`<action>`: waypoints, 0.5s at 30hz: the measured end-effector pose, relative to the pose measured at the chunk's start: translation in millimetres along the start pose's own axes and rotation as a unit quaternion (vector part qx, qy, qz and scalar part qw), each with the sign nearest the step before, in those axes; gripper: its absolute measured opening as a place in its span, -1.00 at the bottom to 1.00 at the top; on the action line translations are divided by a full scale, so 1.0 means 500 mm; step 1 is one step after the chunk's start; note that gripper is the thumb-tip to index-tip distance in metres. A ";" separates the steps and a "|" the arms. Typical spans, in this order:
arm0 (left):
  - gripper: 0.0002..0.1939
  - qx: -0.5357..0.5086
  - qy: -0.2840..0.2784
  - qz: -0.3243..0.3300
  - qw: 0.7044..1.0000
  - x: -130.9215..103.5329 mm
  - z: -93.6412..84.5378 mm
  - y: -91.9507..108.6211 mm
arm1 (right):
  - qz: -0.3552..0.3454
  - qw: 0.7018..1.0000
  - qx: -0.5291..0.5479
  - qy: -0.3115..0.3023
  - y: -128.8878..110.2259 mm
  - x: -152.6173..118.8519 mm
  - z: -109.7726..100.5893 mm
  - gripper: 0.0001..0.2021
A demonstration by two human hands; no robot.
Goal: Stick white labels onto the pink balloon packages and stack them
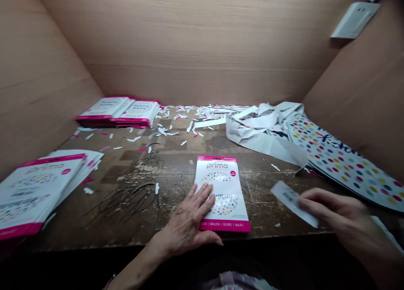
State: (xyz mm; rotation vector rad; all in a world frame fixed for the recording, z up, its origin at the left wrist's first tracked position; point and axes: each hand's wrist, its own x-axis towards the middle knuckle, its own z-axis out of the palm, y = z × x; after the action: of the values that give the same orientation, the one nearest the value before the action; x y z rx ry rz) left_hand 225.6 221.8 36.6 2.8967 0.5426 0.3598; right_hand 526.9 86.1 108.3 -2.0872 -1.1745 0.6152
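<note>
A white and pink balloon packet (227,214), printed with dots and the word "prima", lies face up near the table's front edge. My left hand (189,222) rests flat on its lower left part, fingers stretched out and thumb over the front edge. To the right, my right hand (334,214) pinches a small white card (292,203) between thumb and fingers, above the table. The hand is somewhat blurred, and the print on the card cannot be read. Behind it on the right lie flat dotted balloons (341,159) with dark lettering.
Stacked packets stand at the back left (135,113) and front left (38,193). Dark thin strings (135,193) lie tangled left of centre. White paper scraps (217,112) and a crumpled white strip (261,140) cover the back. Wooden panels (202,46) wall three sides; a white box (355,20) hangs upper right.
</note>
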 end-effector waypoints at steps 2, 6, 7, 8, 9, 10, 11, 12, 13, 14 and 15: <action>-0.11 -0.014 0.008 -0.020 1.000 -0.003 0.002 0.005 | -0.037 0.983 0.055 -0.170 -0.065 0.057 0.066 -0.69; -0.09 -0.042 0.022 -0.044 0.998 -0.006 0.006 0.010 | -0.062 0.932 0.070 -0.349 -0.128 0.143 0.182 -0.76; -0.10 -0.049 0.023 -0.046 0.997 -0.006 0.007 0.010 | -0.070 0.925 0.050 -0.370 -0.132 0.156 0.202 -0.77; -0.10 -0.054 0.024 -0.046 0.997 -0.006 0.008 0.010 | -0.079 0.921 0.026 -0.381 -0.133 0.167 0.218 -0.78; -0.10 -0.058 0.025 -0.044 0.997 -0.006 0.009 0.010 | -0.089 0.918 0.001 -0.386 -0.134 0.175 0.230 -0.78; -0.11 -0.062 0.027 -0.042 0.997 -0.006 0.010 0.009 | -0.097 0.916 -0.020 -0.389 -0.134 0.180 0.239 -0.78; -0.11 -0.064 0.029 -0.041 0.997 -0.006 0.011 0.008 | -0.103 0.914 -0.036 -0.390 -0.135 0.184 0.245 -0.79; -0.11 -0.066 0.031 -0.040 0.997 -0.006 0.011 0.007 | -0.107 0.914 -0.047 -0.388 -0.135 0.187 0.249 -0.79; -0.10 -0.067 0.033 -0.040 0.996 -0.007 0.011 0.007 | -0.113 0.915 -0.056 -0.384 -0.136 0.189 0.252 -0.79; -0.10 -0.067 0.036 -0.040 0.996 -0.007 0.011 0.006 | -0.119 0.915 -0.070 -0.378 -0.138 0.191 0.254 -0.79; -0.11 -0.067 0.040 -0.039 0.996 -0.007 0.011 0.006 | -0.127 0.915 -0.085 -0.373 -0.139 0.193 0.255 -0.79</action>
State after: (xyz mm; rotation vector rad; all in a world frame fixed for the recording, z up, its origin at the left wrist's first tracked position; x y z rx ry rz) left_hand 224.9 217.2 31.5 2.7328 0.6179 0.4826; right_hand 449.4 236.6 65.8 -1.8179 -1.9391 1.2833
